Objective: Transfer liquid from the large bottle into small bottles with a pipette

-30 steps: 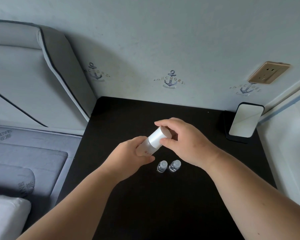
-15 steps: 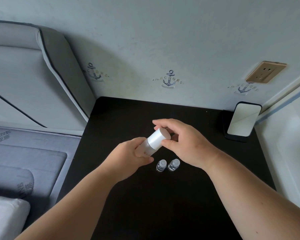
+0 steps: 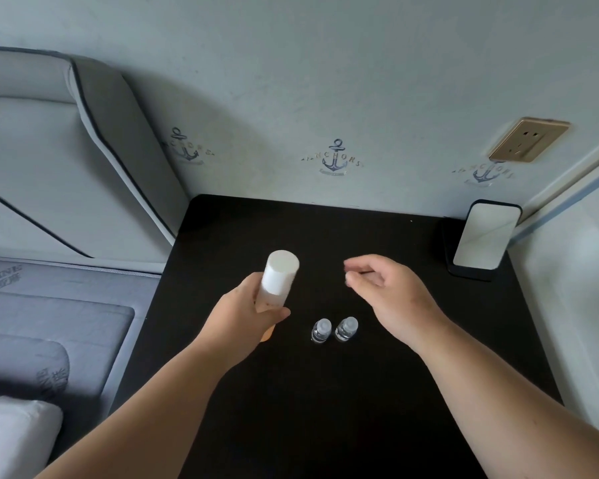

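So the black table [image 3: 325, 426] takes up most of the view, pushed against the far wall with a bed [image 3: 49, 305] off to the left. A phone [image 3: 484, 236] leans on a stand at the far right corner, out of the way. The left hand [image 3: 242, 312] is wrapped around the large bottle [image 3: 274, 288], holding it roughly upright above the table with the white cap [image 3: 280, 271] on – probably steadying it so the cap can come off. The right hand [image 3: 388, 292] hovers to its right, fingers loosely curled and holding nothing. Just near of both hands, the two small bottles [image 3: 334, 330] stand side by side, capped, handy for filling. No pipette that I can see.
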Demonstrator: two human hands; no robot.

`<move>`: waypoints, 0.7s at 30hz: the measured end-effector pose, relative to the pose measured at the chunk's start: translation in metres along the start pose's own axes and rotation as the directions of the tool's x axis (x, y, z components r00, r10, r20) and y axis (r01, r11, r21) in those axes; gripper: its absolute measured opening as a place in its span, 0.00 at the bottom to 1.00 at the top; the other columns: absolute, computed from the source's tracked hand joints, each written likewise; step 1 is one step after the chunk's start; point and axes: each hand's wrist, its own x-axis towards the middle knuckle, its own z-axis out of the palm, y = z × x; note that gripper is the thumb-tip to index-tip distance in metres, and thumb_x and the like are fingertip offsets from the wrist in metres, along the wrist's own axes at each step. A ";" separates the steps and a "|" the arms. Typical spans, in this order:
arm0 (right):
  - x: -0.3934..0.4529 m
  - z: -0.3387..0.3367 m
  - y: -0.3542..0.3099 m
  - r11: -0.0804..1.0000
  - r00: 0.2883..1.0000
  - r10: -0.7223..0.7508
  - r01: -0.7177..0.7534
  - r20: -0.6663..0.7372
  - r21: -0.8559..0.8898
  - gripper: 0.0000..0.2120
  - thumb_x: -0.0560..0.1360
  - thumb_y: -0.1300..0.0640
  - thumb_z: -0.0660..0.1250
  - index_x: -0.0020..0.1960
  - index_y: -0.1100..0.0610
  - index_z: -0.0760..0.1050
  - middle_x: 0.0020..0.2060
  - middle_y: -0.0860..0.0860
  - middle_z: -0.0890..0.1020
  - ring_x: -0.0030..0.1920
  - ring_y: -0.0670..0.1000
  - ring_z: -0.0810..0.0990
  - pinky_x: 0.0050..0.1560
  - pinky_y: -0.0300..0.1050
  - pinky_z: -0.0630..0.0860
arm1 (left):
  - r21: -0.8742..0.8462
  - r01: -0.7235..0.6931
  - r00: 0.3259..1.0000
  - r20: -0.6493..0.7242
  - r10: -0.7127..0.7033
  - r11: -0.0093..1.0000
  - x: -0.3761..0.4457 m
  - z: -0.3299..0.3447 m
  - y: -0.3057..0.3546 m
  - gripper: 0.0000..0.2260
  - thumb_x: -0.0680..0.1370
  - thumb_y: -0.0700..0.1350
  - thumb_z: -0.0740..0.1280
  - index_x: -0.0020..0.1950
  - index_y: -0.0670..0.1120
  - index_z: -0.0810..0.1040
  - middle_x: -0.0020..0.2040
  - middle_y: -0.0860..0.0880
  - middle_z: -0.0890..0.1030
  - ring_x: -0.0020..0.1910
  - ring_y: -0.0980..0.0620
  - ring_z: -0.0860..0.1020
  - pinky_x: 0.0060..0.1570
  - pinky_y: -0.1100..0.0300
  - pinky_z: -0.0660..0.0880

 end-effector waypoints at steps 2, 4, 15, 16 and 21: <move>-0.005 -0.003 0.017 0.998 0.993 0.070 -0.069 -0.100 0.013 0.06 0.80 0.48 0.66 0.54 0.37 0.78 0.48 0.39 0.85 0.51 0.34 0.81 0.49 0.33 0.74 | -0.025 0.030 1.000 0.000 -0.030 0.999 0.002 0.004 -0.007 0.14 0.74 0.55 0.75 0.52 0.61 0.71 0.48 0.59 0.80 0.48 0.59 0.78 0.44 0.60 0.74; -0.010 -0.005 0.032 0.991 0.979 0.132 -0.129 -0.157 0.027 0.06 0.80 0.50 0.66 0.53 0.39 0.79 0.48 0.41 0.85 0.51 0.37 0.82 0.49 0.34 0.75 | -0.044 0.043 0.999 0.009 -0.043 0.998 0.004 0.011 -0.011 0.13 0.74 0.53 0.75 0.51 0.59 0.72 0.47 0.58 0.80 0.48 0.58 0.79 0.45 0.59 0.75; -0.020 0.010 0.061 0.951 0.941 0.298 -0.277 -0.161 0.139 0.07 0.79 0.53 0.68 0.55 0.43 0.80 0.48 0.44 0.85 0.51 0.43 0.83 0.56 0.45 0.81 | -0.085 0.089 0.995 0.050 -0.085 0.992 0.026 0.046 -0.008 0.16 0.75 0.50 0.73 0.59 0.57 0.74 0.47 0.57 0.80 0.48 0.58 0.78 0.42 0.64 0.71; -0.020 0.013 0.061 0.945 0.938 0.308 -0.283 -0.157 0.165 0.07 0.79 0.54 0.68 0.54 0.43 0.80 0.48 0.44 0.85 0.50 0.43 0.84 0.56 0.46 0.81 | -0.084 0.091 0.995 0.047 -0.087 0.992 0.027 0.047 -0.006 0.14 0.74 0.51 0.73 0.57 0.56 0.74 0.46 0.57 0.80 0.46 0.57 0.78 0.41 0.63 0.70; -0.023 0.020 0.069 0.906 0.916 0.367 -0.313 -0.160 0.283 0.08 0.78 0.58 0.68 0.51 0.46 0.82 0.43 0.44 0.85 0.48 0.46 0.85 0.54 0.49 0.82 | -0.024 0.091 0.994 0.064 -0.089 0.996 0.035 0.050 0.001 0.13 0.72 0.51 0.72 0.54 0.52 0.75 0.44 0.55 0.78 0.41 0.55 0.76 0.39 0.59 0.70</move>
